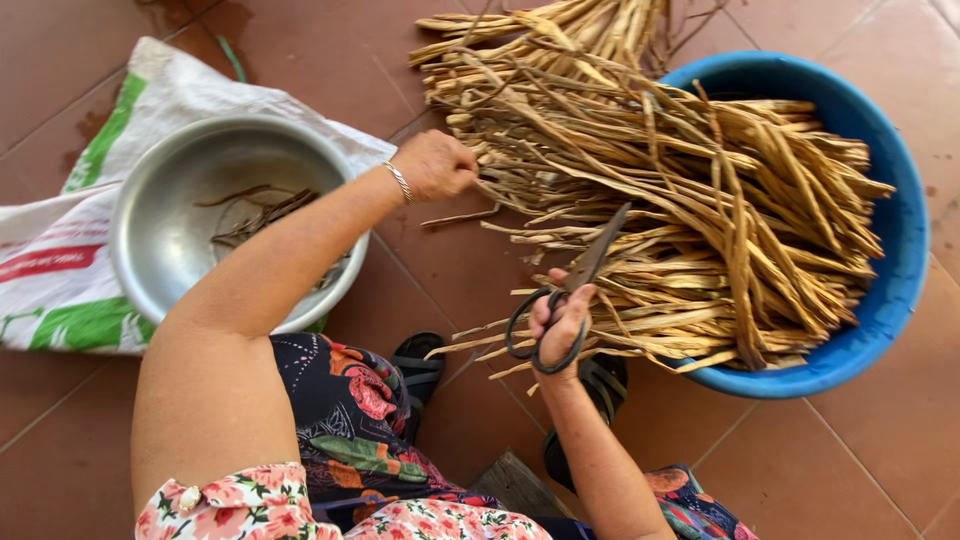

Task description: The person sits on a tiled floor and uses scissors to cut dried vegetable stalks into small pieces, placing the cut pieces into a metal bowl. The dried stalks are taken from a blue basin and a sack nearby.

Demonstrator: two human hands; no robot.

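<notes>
Stalks: a heap of long, dry, straw-coloured stalks (690, 190) fills the round blue plastic basin (900, 260) at far right, long axes running left to right, loose ends spilling left toward the hands.
Left hand (435, 165): nearer the stalk ends, closed in a fist around a few of them.
Right hand (560, 325): fingers through the loops of dark metal scissors (565, 300), blades nearly closed, tips pointing up into the heap.
Bowl: round steel bowl (160, 240) at left on a white-and-green sack (110, 130), a few dark trimmings inside.
</notes>
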